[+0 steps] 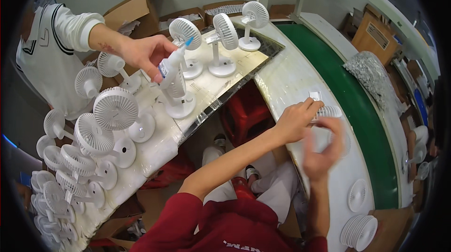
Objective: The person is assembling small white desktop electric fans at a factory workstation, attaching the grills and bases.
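Note:
At the white bench on the right, my left hand (298,118) is closed on a white fan (329,112) whose ribbed head and pale base piece (314,96) show past the fingers. My right hand (323,151) is close in front of it, smeared by motion; its fingers look curved, and I cannot make out anything in them. Near the right hand lies a round white grille (346,145), partly hidden. Farther down the bench rest another round grille (358,194) and a stack of white round covers (359,232).
Across from me, a co-worker's hand (145,54) holds a white squeeze bottle (172,65) with a blue tip. Several assembled white fans (115,108) crowd the left table (157,151). A green conveyor belt (347,87) runs beyond my bench. A red stool (246,115) stands between the tables.

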`<state>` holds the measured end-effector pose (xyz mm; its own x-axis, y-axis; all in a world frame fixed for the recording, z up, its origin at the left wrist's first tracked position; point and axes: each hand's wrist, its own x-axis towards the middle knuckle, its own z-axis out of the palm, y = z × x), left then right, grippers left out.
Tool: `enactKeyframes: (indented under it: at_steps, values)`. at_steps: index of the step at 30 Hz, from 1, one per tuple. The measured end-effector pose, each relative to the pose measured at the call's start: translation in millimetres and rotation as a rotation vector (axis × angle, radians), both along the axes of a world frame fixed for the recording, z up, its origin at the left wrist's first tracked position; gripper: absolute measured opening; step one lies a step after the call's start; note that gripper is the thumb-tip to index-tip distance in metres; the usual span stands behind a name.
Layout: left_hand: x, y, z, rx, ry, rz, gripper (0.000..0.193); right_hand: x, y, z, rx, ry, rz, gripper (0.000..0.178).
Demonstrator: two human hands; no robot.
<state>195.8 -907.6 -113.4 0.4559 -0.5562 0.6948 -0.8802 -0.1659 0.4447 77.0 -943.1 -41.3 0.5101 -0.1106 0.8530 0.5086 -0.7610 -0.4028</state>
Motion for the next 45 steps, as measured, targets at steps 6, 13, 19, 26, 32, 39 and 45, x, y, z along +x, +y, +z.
enactKeyframes:
  at_steps: [6,13,19,26,32,39,45]
  values:
    - [-29,35,-2,-0.033,0.026,-0.163,0.055,74,177,34,0.521,0.581,0.505,0.052]
    - [-26,54,4,-0.023,0.039,-0.149,0.056,86,214,33,0.594,0.458,0.509,0.037]
    - [-5,103,11,0.076,0.308,-0.182,0.052,82,201,47,0.51,0.339,0.37,0.027]
    - [-6,135,-4,-0.14,0.103,-0.046,0.043,14,-17,60,0.23,0.198,-0.415,0.025]
    - [-35,130,-10,-0.449,-0.071,-0.022,0.048,-139,-172,18,0.11,0.616,-1.368,0.033]
    - [-38,172,-39,-0.562,-0.28,0.073,0.056,-264,-260,-17,0.431,0.738,-1.733,0.037]
    - [-68,225,-23,-0.609,-0.156,0.44,0.065,-297,-291,-23,0.517,0.716,-1.834,0.041]
